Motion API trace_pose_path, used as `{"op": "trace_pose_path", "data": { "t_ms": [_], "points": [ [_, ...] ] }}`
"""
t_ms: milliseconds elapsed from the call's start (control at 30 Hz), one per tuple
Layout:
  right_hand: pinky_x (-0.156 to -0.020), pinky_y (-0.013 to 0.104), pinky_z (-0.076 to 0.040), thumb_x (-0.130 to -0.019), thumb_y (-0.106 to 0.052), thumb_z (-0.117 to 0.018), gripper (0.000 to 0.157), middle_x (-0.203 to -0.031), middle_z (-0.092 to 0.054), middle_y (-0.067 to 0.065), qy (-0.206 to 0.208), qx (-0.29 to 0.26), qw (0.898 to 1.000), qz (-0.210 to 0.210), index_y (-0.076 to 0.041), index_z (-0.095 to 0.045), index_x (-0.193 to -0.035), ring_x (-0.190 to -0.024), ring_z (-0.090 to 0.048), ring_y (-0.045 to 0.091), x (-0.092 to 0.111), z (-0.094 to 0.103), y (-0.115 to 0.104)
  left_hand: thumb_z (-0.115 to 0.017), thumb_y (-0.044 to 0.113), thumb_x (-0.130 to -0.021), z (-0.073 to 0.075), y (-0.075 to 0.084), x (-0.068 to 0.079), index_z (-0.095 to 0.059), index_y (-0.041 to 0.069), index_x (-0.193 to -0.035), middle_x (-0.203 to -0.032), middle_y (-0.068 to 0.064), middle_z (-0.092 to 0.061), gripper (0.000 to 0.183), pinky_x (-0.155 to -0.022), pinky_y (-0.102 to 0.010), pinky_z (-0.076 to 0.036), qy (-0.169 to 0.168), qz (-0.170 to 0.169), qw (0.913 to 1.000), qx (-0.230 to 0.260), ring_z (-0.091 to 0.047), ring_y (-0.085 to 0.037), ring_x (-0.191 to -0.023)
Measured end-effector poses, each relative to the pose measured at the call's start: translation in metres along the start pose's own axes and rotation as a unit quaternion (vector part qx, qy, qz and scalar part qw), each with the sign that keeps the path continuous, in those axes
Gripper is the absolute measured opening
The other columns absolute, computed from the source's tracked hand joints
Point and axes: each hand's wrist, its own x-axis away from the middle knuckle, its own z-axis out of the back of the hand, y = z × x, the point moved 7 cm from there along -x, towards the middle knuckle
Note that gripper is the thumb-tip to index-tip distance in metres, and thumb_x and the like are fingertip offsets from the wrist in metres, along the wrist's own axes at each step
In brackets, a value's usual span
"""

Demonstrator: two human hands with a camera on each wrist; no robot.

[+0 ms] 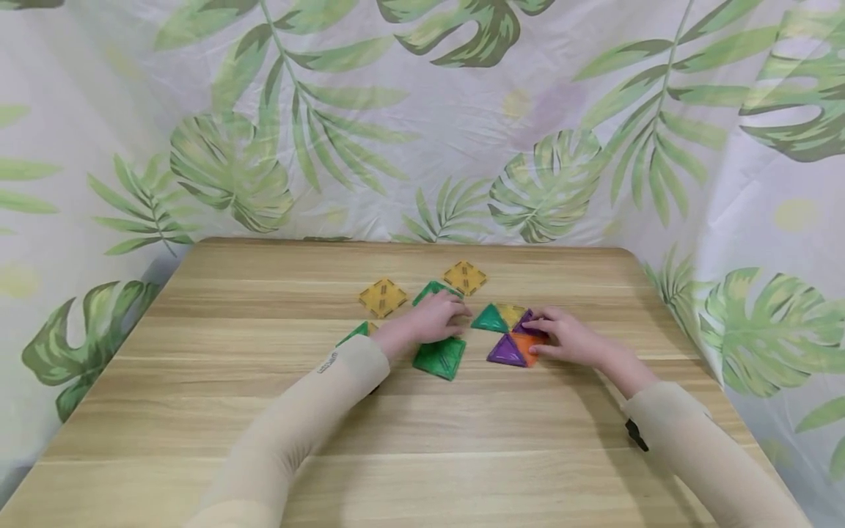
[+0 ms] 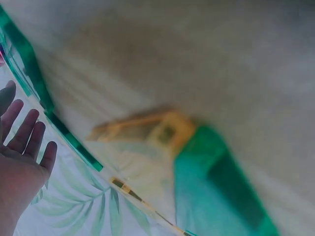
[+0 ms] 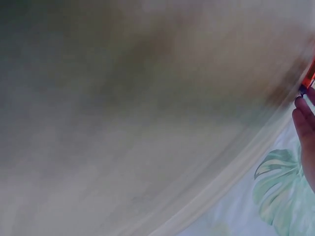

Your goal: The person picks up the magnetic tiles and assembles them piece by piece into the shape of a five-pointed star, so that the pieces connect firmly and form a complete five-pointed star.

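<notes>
In the head view, my left hand (image 1: 436, 317) is over green tiles at the table's middle. A green square magnetic tile (image 1: 441, 358) lies just in front of it and another green tile (image 1: 432, 290) just behind. Its fingers look loosely extended in the left wrist view, with nothing seen between them. My right hand (image 1: 564, 336) touches a cluster of flat triangle tiles with its fingertips, at the purple triangle (image 1: 524, 323) and the orange triangle (image 1: 528, 349). Joined beside these are a green triangle (image 1: 490, 318), a yellow triangle (image 1: 511, 315) and a second purple triangle (image 1: 507, 350).
Two yellow diamond-shaped pairs of tiles, one at the left (image 1: 383, 297) and one at the back (image 1: 465, 277), lie flat on the wooden table (image 1: 422, 455). A green tile (image 1: 353, 334) with yellow beside it is partly behind my left forearm. A leaf-print cloth (image 1: 462, 132) hangs behind the table.
</notes>
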Motion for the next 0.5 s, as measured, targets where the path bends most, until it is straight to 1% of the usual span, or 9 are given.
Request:
{"op": "trace_pose_path", "data": {
  "t_ms": [67,133,200,267,333,400,500],
  "points": [
    [-0.090,0.046,-0.047,-0.079,-0.028,-0.076,0.045,-0.110,-0.059,0.017,0.013,-0.004,1.000,0.006,0.000,-0.067,-0.113,-0.102,-0.058,0.030,0.001,0.002,-0.002,-0.065,0.031,-0.090,-0.003,0.002,0.002,-0.062,0.015,-0.124,-0.129,-0.004,-0.057,0.038,-0.102,-0.045,-0.034,-0.007,-0.009,0.9999,0.007,-0.044,-0.025,-0.125],
    [-0.086,0.045,-0.049,-0.079,-0.027,-0.077,0.043,-0.107,-0.060,0.016,0.025,-0.010,1.000,0.008,0.000,-0.068,-0.110,-0.098,-0.059,0.029,-0.001,0.004,-0.003,-0.067,0.035,-0.088,-0.005,0.004,0.004,-0.062,0.016,-0.124,-0.131,-0.003,-0.056,0.042,-0.103,-0.045,-0.033,-0.016,-0.013,0.9997,0.011,-0.043,-0.025,-0.126],
    [-0.087,0.046,-0.049,-0.079,-0.023,-0.077,0.039,-0.109,-0.060,0.018,0.036,-0.019,0.999,0.007,0.000,-0.067,-0.110,-0.099,-0.059,0.031,-0.006,0.007,-0.002,-0.068,0.040,-0.085,-0.006,0.005,0.005,-0.061,0.016,-0.126,-0.132,-0.003,-0.055,0.047,-0.103,-0.046,-0.032,-0.024,-0.013,0.9995,0.016,-0.041,-0.025,-0.128],
    [-0.091,0.049,-0.046,-0.081,-0.018,-0.075,0.040,-0.116,-0.059,0.020,0.040,-0.023,0.999,0.007,0.001,-0.065,-0.114,-0.106,-0.058,0.035,-0.011,0.008,-0.001,-0.070,0.043,-0.083,-0.007,0.004,0.006,-0.060,0.016,-0.126,-0.132,-0.003,-0.054,0.052,-0.104,-0.046,-0.031,-0.029,-0.012,0.9993,0.021,-0.041,-0.025,-0.128],
    [-0.097,0.051,-0.042,-0.082,-0.016,-0.073,0.043,-0.126,-0.056,0.021,0.023,-0.024,0.999,0.008,0.000,-0.062,-0.121,-0.116,-0.053,0.037,-0.017,0.007,0.001,-0.071,0.044,-0.081,-0.007,0.003,0.006,-0.060,0.016,-0.126,-0.132,-0.002,-0.054,0.055,-0.104,-0.045,-0.031,-0.034,-0.010,0.9991,0.025,-0.040,-0.025,-0.129],
    [-0.101,0.051,-0.038,-0.085,-0.017,-0.071,0.048,-0.134,-0.052,0.020,-0.007,-0.015,1.000,0.014,0.000,-0.057,-0.127,-0.123,-0.048,0.038,-0.020,0.003,0.001,-0.072,0.044,-0.080,-0.007,0.002,0.006,-0.061,0.016,-0.126,-0.132,-0.002,-0.055,0.055,-0.104,-0.045,-0.030,-0.035,-0.012,0.9989,0.027,-0.040,-0.024,-0.129],
    [-0.104,0.051,-0.035,-0.087,-0.020,-0.069,0.051,-0.138,-0.049,0.020,-0.043,-0.010,0.999,0.016,0.001,-0.054,-0.131,-0.126,-0.045,0.038,-0.019,-0.003,0.000,-0.072,0.044,-0.080,-0.009,0.002,0.005,-0.062,0.016,-0.124,-0.131,-0.001,-0.055,0.053,-0.104,-0.044,-0.031,-0.037,-0.015,0.9988,0.029,-0.041,-0.024,-0.128]
  ]
}}
